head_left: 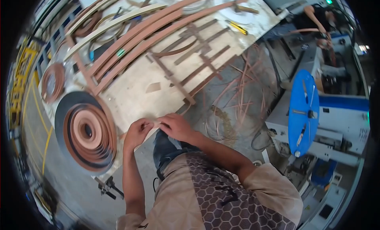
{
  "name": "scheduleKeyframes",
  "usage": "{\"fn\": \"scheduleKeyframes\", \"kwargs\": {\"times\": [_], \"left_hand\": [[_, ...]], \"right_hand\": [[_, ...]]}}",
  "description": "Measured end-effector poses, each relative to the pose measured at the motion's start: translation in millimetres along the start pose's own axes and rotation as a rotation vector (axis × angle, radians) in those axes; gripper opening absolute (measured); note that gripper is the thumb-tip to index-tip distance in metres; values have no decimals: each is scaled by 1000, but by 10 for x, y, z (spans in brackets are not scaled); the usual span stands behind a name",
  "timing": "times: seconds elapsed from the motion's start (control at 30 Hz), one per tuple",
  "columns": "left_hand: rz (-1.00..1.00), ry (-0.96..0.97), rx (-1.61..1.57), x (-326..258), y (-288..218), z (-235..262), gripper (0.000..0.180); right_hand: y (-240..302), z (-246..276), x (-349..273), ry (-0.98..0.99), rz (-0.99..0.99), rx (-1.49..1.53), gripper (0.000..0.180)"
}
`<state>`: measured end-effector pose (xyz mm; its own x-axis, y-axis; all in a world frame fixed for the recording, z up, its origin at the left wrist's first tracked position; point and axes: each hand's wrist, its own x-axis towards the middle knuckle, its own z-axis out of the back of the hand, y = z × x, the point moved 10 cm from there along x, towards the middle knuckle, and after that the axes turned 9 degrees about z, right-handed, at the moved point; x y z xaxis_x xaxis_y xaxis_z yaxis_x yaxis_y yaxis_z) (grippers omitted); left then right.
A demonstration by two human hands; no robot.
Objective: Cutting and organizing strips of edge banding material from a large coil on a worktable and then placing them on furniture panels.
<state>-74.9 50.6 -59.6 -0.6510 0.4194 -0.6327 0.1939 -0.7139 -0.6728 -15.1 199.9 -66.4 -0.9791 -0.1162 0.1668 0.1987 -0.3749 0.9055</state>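
My left hand (136, 134) and my right hand (177, 128) meet at the front edge of a pale worktable (134, 99). Thumb and fingers are pinched on both. What lies between the fingertips is too small to make out. A thin brown strip (186, 109) curves near my right hand, at the table's edge. Left of my left hand, a large coil of brown edge banding (97, 131) lies on a black round disc (64, 107). A small brown offcut (153, 87) rests on the board beyond my hands.
Curved brown panels (138, 34) and narrow brown strips (170, 75) cover the table's far part, with a yellow utility knife (238, 28). Tangled strip scraps (245, 87) litter the floor. To the right stands a machine with a blue disc (304, 111); another person (314, 20) works behind it.
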Motion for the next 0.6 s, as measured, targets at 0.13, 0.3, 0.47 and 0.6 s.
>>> {"fn": "scheduleKeyframes", "kwargs": {"times": [0.13,0.3,0.47,0.6], "left_hand": [[-64,-80,-228,820,-269,-1150,17],[-34,-143,-295,1068,-219,-1100,16],[-176,-383,56,981,-799,-857,15],[29,-418,-33,1006,-363,-830,15]], "right_hand": [[-452,1564,-382,-133,195,-194,29],[-1067,3482,-257,-506,-32,-549,28],[-2401,5841,85,-641,-109,-912,40],[-3740,6542,698,-393,-377,-998,50]]}}
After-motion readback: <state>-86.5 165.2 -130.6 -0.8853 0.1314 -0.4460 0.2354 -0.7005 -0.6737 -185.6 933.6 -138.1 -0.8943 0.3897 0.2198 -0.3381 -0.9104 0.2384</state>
